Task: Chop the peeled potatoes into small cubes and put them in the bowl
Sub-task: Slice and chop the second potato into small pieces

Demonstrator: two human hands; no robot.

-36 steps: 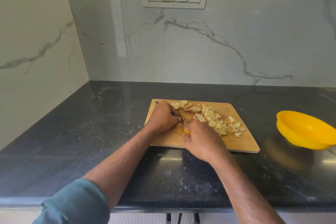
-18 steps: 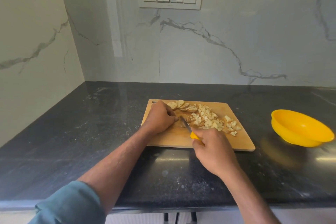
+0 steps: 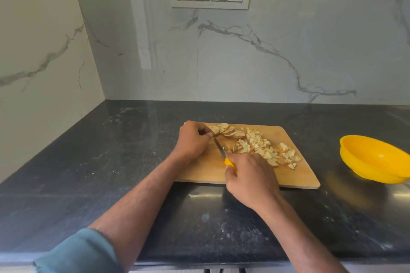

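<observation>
My right hand [image 3: 250, 175] has drawn the knife [image 3: 219, 147] back off the cubes [image 3: 264, 148], still gripping its handle. My left hand [image 3: 193, 139] pinches the next slices [image 3: 228, 132]; more chopping waits. The bowl [image 3: 375, 159] sits far right, apparently empty.

A dark stone countertop [image 3: 93, 162] is carrying everything. A wooden cutting board [image 3: 295, 175] is lying flat on it. A yellow bowl [image 3: 375, 159] is sitting well apart, to the board's right.

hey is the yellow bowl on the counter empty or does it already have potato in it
Empty, as far as the view shows: the yellow bowl shows only bare yellow inside, and the cut potato pieces all lie on the chopping board.
</observation>
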